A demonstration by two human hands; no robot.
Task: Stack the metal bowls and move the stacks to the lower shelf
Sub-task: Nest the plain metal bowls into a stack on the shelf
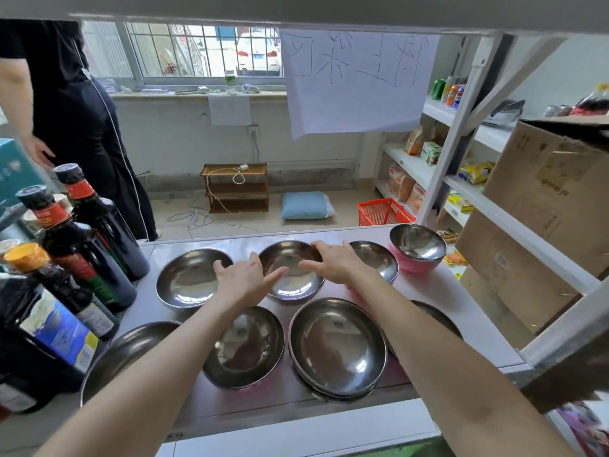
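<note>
Hands: the left hand (242,280) and right hand (336,262) reach forward side by side, fingers spread and loose, gripping nothing.
Target bowl: the middle metal bowl (291,275) of the far row sits between the 2 hands; the right hand rests on its far right rim, the left hand's fingertips lie over its left edge.
Left of the hands: a wide metal bowl (189,278) just beside the left hand, the thumb over its right rim.
Right of the hands: a smaller metal bowl (379,258), partly hidden by the right wrist; beyond it a steel bowl nested in a pink bowl (417,258).
Under the forearms: a near row with a shallow bowl (245,349), a 2-high stack (337,349), and bowls at both ends mostly covered by the arms.
Surface: all stand on a pale shelf (451,298).
Far left: dark sauce bottles (82,239) stand well apart from the hands.
Background: a person in black (75,120) stands by the window.
</note>
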